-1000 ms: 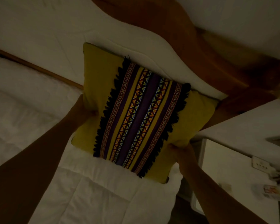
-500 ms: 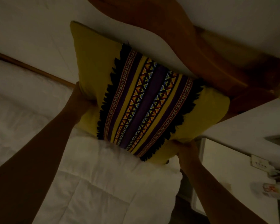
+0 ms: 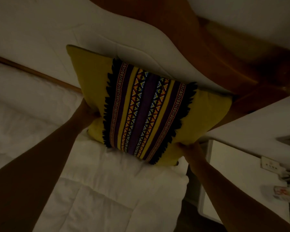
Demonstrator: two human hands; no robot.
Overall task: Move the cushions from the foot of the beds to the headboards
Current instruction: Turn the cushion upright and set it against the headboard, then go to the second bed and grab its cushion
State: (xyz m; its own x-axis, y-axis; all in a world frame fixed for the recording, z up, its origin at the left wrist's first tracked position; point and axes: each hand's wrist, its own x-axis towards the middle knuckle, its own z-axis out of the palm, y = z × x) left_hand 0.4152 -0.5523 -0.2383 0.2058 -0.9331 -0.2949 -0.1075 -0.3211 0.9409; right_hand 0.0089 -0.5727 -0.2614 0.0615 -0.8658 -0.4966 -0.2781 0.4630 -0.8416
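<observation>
A yellow cushion (image 3: 90, 81) with a striped, fringed woven band down its middle leans against the padded white headboard (image 3: 107, 39), its lower edge on the white pillow (image 3: 107, 164). My left hand (image 3: 88, 109) grips the cushion's left edge. At the lower right corner, my right hand (image 3: 189, 148) holds the cushion from below. Both hands' fingers are mostly hidden behind the cushion. The room is dim.
A white quilted duvet (image 3: 99, 206) covers the bed below the pillow. The headboard has a brown wooden frame (image 3: 208, 56). To the right stands a white bedside table (image 3: 233, 173) with a small card and papers on it.
The cushion was lifted higher against the headboard half a second ago, and has now come back down to rest lower on the pillow. Both hands kept their hold.
</observation>
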